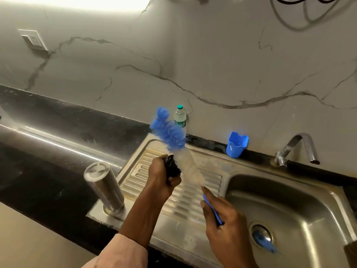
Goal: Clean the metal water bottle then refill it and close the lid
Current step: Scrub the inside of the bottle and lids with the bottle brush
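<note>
1. A black counter [48, 120] ran below a white marble-veined wall [212, 64], with a stainless steel sink [212, 167] set into it; the ribbed drainboard [193, 196] lay to the left of the basin [289, 209].
2. The metal water bottle [104, 185] stood inverted and leaning on the drainboard's left corner, at about 9 o'clock from the hands, its flat base up and its mouth down.
3. The left hand [163, 178] was curled around a small black object [172, 168], possibly the bottle's lid, though I could not tell for certain.
4. The right hand [222, 215] gripped the blue handle of a bottle brush [185, 161], fingers wrapped around it above the drainboard.
5. The brush pointed toward 11 o'clock, its white bristles passing just beside the left hand and its blue tuft raised in front of the wall.
6. A clear plastic bottle [180, 118] with a green cap stood on the counter at the wall, at 12 o'clock, partly behind the blue tuft.
7. A blue plastic cup [236, 145] sat on the sink's back rim at 1 o'clock.
8. A chrome tap [297, 148] curved over the basin at 2 o'clock.
9. Something blue [263, 241] lay at the drain in the basin.
10. A wall socket [32, 39] was mounted at upper left.
</note>
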